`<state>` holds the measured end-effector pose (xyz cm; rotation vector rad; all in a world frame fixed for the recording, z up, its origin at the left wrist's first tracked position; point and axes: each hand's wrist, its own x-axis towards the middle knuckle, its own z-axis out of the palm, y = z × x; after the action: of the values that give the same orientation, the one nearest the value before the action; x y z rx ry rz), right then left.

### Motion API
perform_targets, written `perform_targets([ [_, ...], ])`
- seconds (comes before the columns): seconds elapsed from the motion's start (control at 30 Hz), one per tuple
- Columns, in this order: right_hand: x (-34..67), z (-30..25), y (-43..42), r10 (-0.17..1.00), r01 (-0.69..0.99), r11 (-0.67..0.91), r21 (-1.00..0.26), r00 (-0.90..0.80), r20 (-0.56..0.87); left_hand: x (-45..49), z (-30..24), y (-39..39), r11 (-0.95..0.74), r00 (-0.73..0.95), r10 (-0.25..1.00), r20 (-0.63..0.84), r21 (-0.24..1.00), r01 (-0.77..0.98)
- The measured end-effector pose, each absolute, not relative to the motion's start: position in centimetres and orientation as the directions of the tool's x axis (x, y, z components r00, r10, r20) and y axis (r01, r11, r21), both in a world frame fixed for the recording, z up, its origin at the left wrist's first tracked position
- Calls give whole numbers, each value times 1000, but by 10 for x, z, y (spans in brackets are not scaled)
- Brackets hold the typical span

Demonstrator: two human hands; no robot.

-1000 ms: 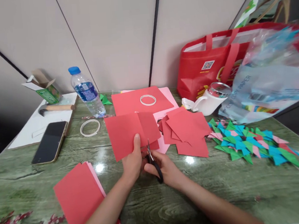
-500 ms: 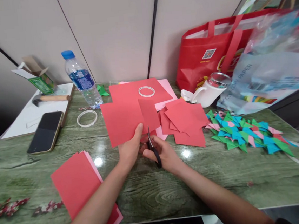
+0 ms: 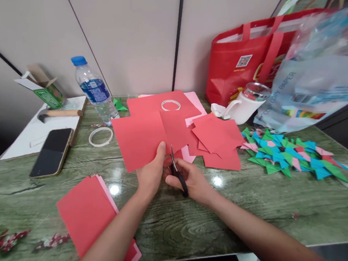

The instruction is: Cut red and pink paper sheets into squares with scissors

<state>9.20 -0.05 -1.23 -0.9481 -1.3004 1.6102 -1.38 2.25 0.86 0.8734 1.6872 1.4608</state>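
My left hand [image 3: 151, 173] pinches the lower edge of a red paper sheet [image 3: 140, 137] and holds it up over the green table [image 3: 201, 222]. My right hand [image 3: 187, 179] grips small black-handled scissors [image 3: 177, 172], blades pointing up into the bottom edge of that sheet. A fold or cut line runs up the sheet above the blades. A heap of cut red squares [image 3: 218, 144] lies just to the right of the hands. A stack of red and pink sheets [image 3: 89, 214] lies at the near left.
Further red and pink sheets [image 3: 159, 105] with a tape ring [image 3: 170, 105] lie behind. Another tape ring [image 3: 100, 136], a phone [image 3: 52, 152], a water bottle [image 3: 94, 91], a hammer [image 3: 58, 114] and a small box [image 3: 42, 87] are left. Folded coloured paper pieces [image 3: 287, 154], a white pot [image 3: 245, 107], a red bag [image 3: 248, 66] and a plastic bag [image 3: 319, 75] are right.
The view has tipped down a little. The scissors have worked slightly further up into the red sheet, and the sheet has shifted a bit to the left in my left hand.
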Motion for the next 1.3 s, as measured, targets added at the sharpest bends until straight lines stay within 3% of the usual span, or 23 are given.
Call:
perform_targets([
  [0.13, 92, -13, 0, 933, -134, -94, -987, -357, -40, -14, 10, 21, 115, -500, 865, -44, 987, 112],
  [0.97, 91, -14, 0, 940, -89, -83, -993, -338, -48, -12, 13, 19, 149, -510, 854, -104, 988, 50],
  [1.3, 90, -15, 0, 941, -57, -72, -996, -335, -49, -12, 18, 15, 234, -479, 874, -83, 936, 265],
])
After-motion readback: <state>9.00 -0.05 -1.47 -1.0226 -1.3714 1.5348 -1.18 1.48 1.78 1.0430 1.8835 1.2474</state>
